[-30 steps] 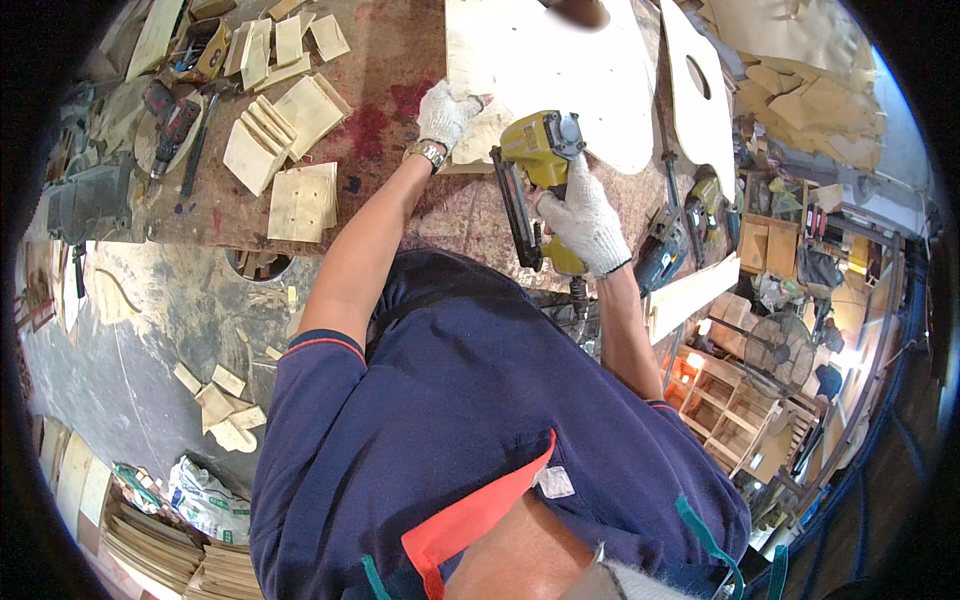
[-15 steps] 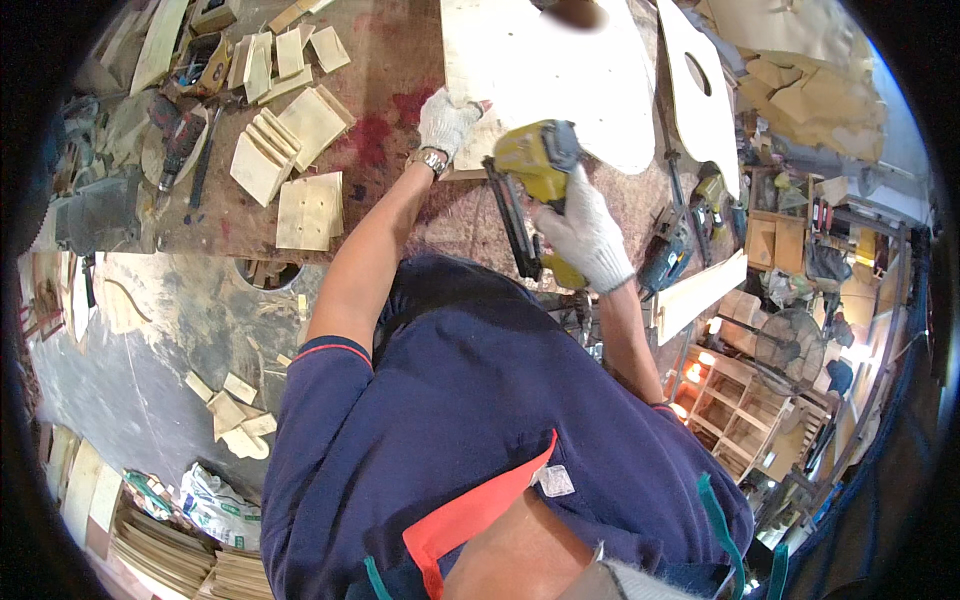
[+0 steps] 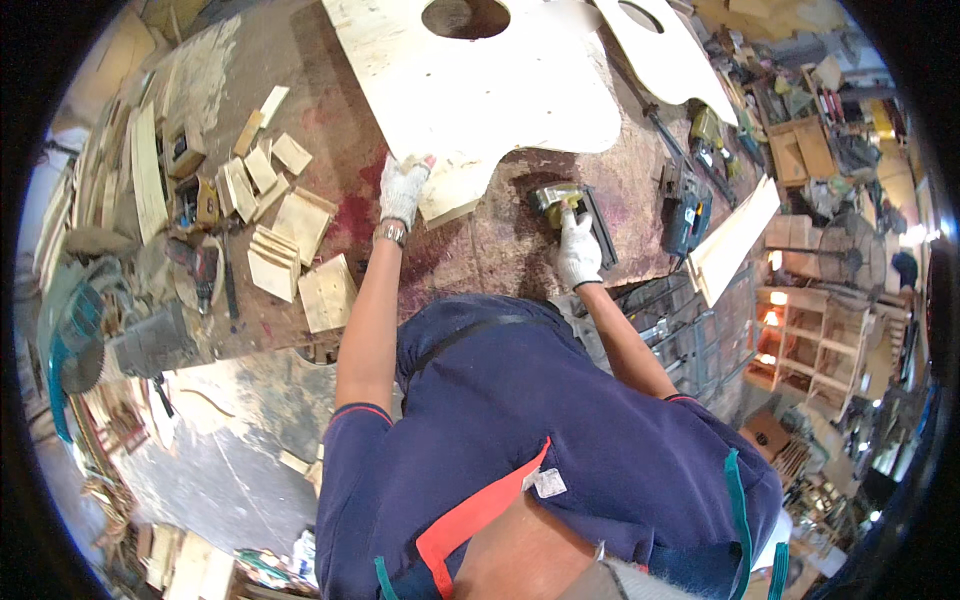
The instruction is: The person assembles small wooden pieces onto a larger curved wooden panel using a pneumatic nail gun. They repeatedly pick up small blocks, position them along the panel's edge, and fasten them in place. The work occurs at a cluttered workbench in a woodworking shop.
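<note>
Two gloved hands, one wristwatch, one nail gun, two panels with holes, one red drill

Navy short-slv shirt, thin red trim on L cuff & R cuff. Wide coral-red strip, angled, at neck opening; small white tag just beside it. White knit L glove & R glove. Metal-band watch, L wrist. Narrow dk band at waist. Teal strap nr R shoulder, shorter teal strap on L, near edge.
</note>
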Demonstrator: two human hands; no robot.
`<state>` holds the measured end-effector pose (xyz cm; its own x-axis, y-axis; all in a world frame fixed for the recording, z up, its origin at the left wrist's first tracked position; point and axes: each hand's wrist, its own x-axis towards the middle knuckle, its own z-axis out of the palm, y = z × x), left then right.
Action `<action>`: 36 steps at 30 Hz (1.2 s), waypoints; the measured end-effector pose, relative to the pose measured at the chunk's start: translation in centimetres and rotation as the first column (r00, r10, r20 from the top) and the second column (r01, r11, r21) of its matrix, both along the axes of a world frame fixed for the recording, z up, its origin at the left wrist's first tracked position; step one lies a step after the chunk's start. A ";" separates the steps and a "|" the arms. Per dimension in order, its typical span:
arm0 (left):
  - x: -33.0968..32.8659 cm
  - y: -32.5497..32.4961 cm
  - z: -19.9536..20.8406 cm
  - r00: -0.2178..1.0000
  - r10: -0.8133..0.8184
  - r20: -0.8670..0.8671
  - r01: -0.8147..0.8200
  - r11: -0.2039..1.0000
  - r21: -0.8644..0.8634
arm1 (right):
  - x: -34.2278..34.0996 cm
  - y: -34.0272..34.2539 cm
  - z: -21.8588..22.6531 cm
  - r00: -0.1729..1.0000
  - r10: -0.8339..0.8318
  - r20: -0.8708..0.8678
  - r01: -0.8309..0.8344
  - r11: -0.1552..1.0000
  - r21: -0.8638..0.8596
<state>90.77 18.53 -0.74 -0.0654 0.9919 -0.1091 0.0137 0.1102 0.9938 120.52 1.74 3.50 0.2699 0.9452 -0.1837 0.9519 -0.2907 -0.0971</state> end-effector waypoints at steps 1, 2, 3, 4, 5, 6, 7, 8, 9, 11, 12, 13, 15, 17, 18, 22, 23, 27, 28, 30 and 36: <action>-0.6 -0.2 -0.4 0.999 0.003 0.034 -0.003 1.000 0.007 | -1.1 -0.1 0.0 0.999 -0.029 -0.015 0.029 0.999 -0.042; -0.9 -1.1 0.6 1.000 0.001 0.022 0.000 1.000 -0.013 | -1.4 -0.5 -0.1 0.998 -0.049 -0.042 0.049 0.999 -0.018; -1.1 -2.1 1.6 1.000 0.000 0.010 0.000 0.999 -0.034 | -1.3 -0.9 -0.2 0.995 -0.068 -0.069 0.068 0.998 0.005; -1.7 -3.6 2.9 1.000 0.004 -0.009 -0.004 0.999 -0.052 | -1.7 -1.3 -0.2 0.991 -0.082 -0.103 0.085 0.996 0.028; -2.5 -5.5 3.4 0.973 0.126 -0.194 -0.127 0.992 0.007 | -2.2 -1.3 0.6 0.993 -0.052 -0.108 0.063 0.993 0.104; -3.2 -7.2 4.5 0.974 0.186 -0.127 -0.191 0.981 -0.026 | -2.4 -1.0 1.2 0.985 -0.069 -0.160 0.091 0.986 0.137; -4.7 -9.2 4.2 0.782 0.286 -0.554 -0.200 0.957 0.212 | -3.0 -0.7 2.5 0.984 -0.073 -0.164 0.097 0.985 0.145; -6.1 -11.4 4.4 0.491 0.378 -0.785 -0.215 0.926 0.312 | -3.6 -0.2 3.8 0.983 -0.065 -0.174 0.092 0.984 0.152; -7.8 -14.3 4.7 0.351 0.335 -0.874 -0.321 0.920 0.224 | -4.0 0.2 4.5 0.974 -0.015 -0.227 0.042 0.992 0.115; -9.3 -17.5 3.9 0.133 0.196 -0.972 -0.377 0.916 0.133 | -3.9 0.6 3.3 0.958 0.046 -0.283 -0.022 0.996 0.088; -10.0 -18.3 2.9 0.032 0.115 -0.993 -0.400 0.912 0.093 | -3.9 0.3 2.5 0.940 0.071 -0.334 -0.042 0.995 0.094; -11.7 -20.2 0.5 -0.080 -0.014 -0.997 -0.427 0.904 0.021 | -4.9 0.8 2.7 0.905 0.129 -0.405 -0.103 0.991 0.084; -12.7 -21.3 0.0 -0.060 -0.069 -0.996 -0.376 0.926 -0.041 | -6.5 1.3 2.6 0.878 0.256 -0.405 -0.263 0.964 0.039; -13.1 -20.8 0.6 -0.007 -0.094 -0.996 -0.362 0.928 -0.085 | -8.0 2.2 2.8 0.832 0.363 -0.420 -0.449 0.884 -0.127; -13.2 -20.4 1.5 0.031 -0.121 -0.992 -0.380 0.917 -0.124 | -8.9 2.5 3.2 0.799 0.399 -0.450 -0.511 0.845 -0.160; -13.6 -20.6 0.7 0.094 -0.082 -0.992 -0.414 0.903 -0.114 | -11.1 3.5 5.1 0.695 0.507 -0.511 -0.663 0.727 -0.180; -13.6 -20.6 0.5 0.113 -0.055 -0.992 -0.431 0.897 -0.099 | -11.5 3.9 5.9 0.696 0.501 -0.514 -0.664 0.722 -0.195; -13.4 -20.4 1.3 0.185 -0.042 -0.982 -0.463 0.878 -0.125 | -11.4 4.2 5.6 0.654 0.524 -0.545 -0.679 0.725 -0.118; -13.4 -20.2 1.3 0.194 -0.055 -0.979 -0.454 0.880 -0.139 | -11.3 4.0 5.2 0.637 0.535 -0.555 -0.685 0.724 -0.087; -13.2 -19.5 1.2 0.210 -0.081 -0.974 -0.435 0.885 -0.167 | -10.6 3.5 4.2 0.600 0.559 -0.572 -0.694 0.720 -0.024; -12.8 -18.9 1.1 0.157 -0.124 -0.980 -0.427 0.886 -0.180 | -10.6 3.1 4.7 0.613 0.483 -0.625 -0.681 0.724 -0.108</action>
<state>78.01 -0.40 0.39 -0.5309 0.8384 -0.1239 0.8402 0.5398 0.0524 109.92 4.79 8.16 -0.5520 0.7243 -0.4132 0.7425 0.2015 -0.6389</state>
